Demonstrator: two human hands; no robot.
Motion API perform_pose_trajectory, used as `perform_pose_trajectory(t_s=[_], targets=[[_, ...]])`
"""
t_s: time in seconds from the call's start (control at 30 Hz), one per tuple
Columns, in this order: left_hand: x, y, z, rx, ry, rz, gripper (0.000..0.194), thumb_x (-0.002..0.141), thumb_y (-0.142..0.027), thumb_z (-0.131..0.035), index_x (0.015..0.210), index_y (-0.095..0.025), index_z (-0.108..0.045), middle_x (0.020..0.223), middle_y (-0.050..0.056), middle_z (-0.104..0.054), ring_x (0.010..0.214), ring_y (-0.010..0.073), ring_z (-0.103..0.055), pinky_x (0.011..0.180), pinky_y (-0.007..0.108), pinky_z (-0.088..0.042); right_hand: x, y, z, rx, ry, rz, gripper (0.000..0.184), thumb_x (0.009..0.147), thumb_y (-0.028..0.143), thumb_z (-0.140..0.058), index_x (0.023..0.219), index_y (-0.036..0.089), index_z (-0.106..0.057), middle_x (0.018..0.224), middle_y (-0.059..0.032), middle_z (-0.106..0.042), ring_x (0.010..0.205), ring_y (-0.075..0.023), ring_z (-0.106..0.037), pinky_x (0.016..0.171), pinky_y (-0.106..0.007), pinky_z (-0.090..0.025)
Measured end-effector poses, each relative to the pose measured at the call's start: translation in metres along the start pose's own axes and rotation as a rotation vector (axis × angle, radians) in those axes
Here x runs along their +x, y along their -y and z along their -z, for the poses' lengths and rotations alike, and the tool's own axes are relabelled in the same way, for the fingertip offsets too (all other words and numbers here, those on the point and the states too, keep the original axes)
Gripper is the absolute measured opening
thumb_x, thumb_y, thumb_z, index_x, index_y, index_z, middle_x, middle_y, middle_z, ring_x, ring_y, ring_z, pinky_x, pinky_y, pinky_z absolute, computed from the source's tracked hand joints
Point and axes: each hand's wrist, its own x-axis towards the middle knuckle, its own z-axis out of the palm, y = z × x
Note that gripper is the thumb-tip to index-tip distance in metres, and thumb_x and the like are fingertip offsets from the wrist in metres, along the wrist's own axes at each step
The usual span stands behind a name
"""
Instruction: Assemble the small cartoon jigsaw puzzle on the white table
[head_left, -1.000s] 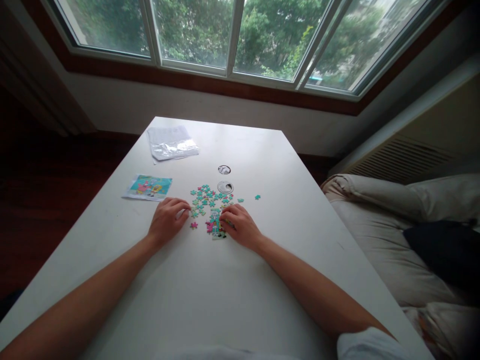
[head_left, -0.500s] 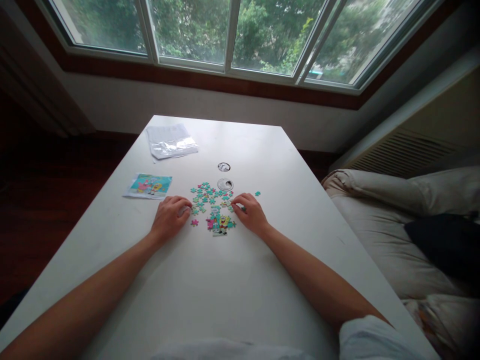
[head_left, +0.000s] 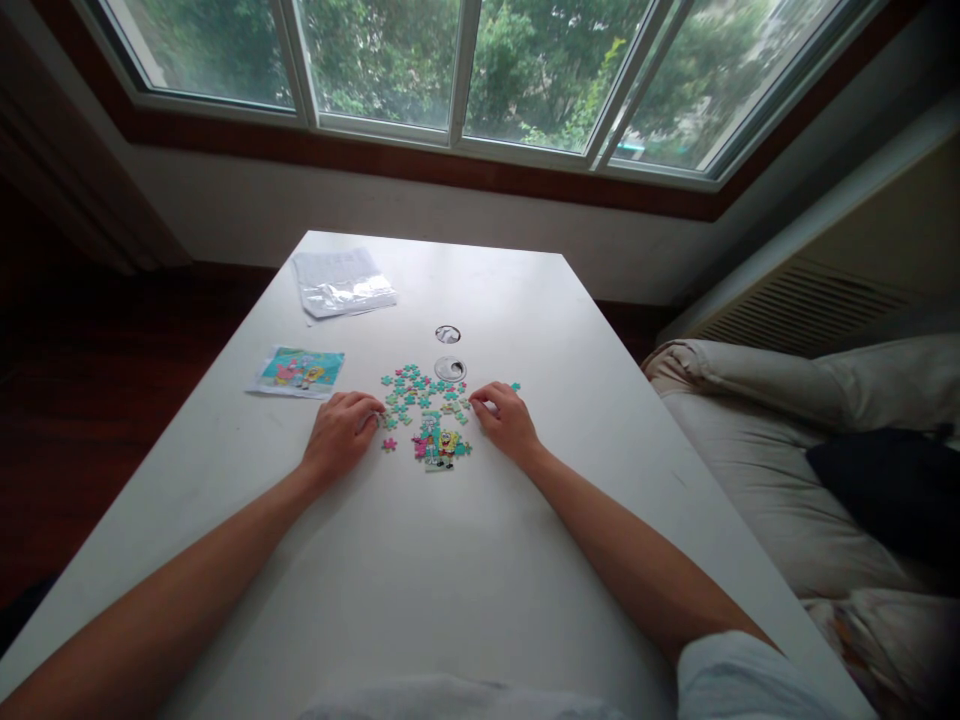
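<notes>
On the white table (head_left: 420, 580) lies a partly joined jigsaw puzzle (head_left: 430, 438) with cartoon figures, one yellow and one pink. Loose puzzle pieces (head_left: 409, 388), mostly turquoise, spread just beyond it. My left hand (head_left: 341, 430) rests at their left edge, fingers curled, thumb and fingertips close together by the outermost pieces. To the right of the pile is my right hand (head_left: 507, 420), thumb and fingertips drawn together in a pinch. Whatever either hand has between its fingertips is too small or hidden to make out. A lone pink piece (head_left: 389, 444) lies left of the joined part.
A picture sheet (head_left: 300, 373) in a clear wrapper lies at the left. Behind it are a plastic bag and papers (head_left: 343, 284). Two round inserts, one a cable-hole cover (head_left: 451, 369), sit in the tabletop. A beige sofa (head_left: 735, 450) flanks the table's right side.
My right hand has moved from over the joined puzzle to the right of the loose pieces, uncovering the yellow figure. My left hand has barely moved. The camera view has shifted slightly.
</notes>
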Motion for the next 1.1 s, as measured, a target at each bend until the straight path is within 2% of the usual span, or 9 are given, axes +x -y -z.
perform_pose_trajectory(t_s=[0.4, 0.63, 0.93, 1.1], targets=[[-0.0016, -0.0064, 0.0022, 0.048, 0.038, -0.036, 0.017, 0.091, -0.028, -0.059, 0.103, -0.028, -0.071, 0.118, 0.003, -0.068, 0.112, 0.0264, -0.058, 0.098, 0.043, -0.042, -0.0004, -0.0020, -0.0012, 0.009, -0.006, -0.020, 0.012, 0.093, 0.022, -0.058, 0.089, 0.023, -0.069, 0.094, -0.0050, -0.067, 0.093, -0.0215, -0.059, 0.085, -0.036, -0.047], [-0.0029, -0.0065, 0.0002, 0.074, 0.043, -0.034, 0.037, 0.089, -0.032, -0.063, 0.126, -0.027, -0.059, 0.120, 0.005, -0.067, 0.113, 0.0288, -0.057, 0.095, 0.044, -0.043, 0.0011, -0.0036, 0.0001, 0.017, -0.030, -0.017, 0.016, 0.094, 0.019, -0.054, 0.092, 0.024, -0.069, 0.095, -0.0051, -0.069, 0.095, -0.0224, -0.060, 0.089, -0.039, -0.046], [-0.0041, -0.0070, -0.0012, 0.068, 0.083, -0.099, 0.040, 0.088, -0.035, -0.065, 0.128, -0.028, -0.060, 0.131, 0.006, -0.061, 0.121, 0.0299, -0.055, 0.101, 0.046, -0.043, 0.0013, -0.0038, -0.0003, 0.023, -0.028, -0.022, 0.019, 0.094, 0.018, -0.051, 0.095, 0.024, -0.069, 0.097, -0.0051, -0.070, 0.095, -0.0224, -0.061, 0.089, -0.039, -0.046], [-0.0042, -0.0062, -0.0019, 0.061, 0.103, -0.120, 0.033, 0.092, -0.030, -0.060, 0.125, -0.028, -0.062, 0.133, 0.006, -0.061, 0.122, 0.0289, -0.054, 0.102, 0.046, -0.043, 0.0009, -0.0027, -0.0008, 0.028, -0.021, -0.025, 0.019, 0.094, 0.018, -0.051, 0.094, 0.023, -0.069, 0.096, -0.0054, -0.070, 0.094, -0.0222, -0.061, 0.089, -0.038, -0.046]])
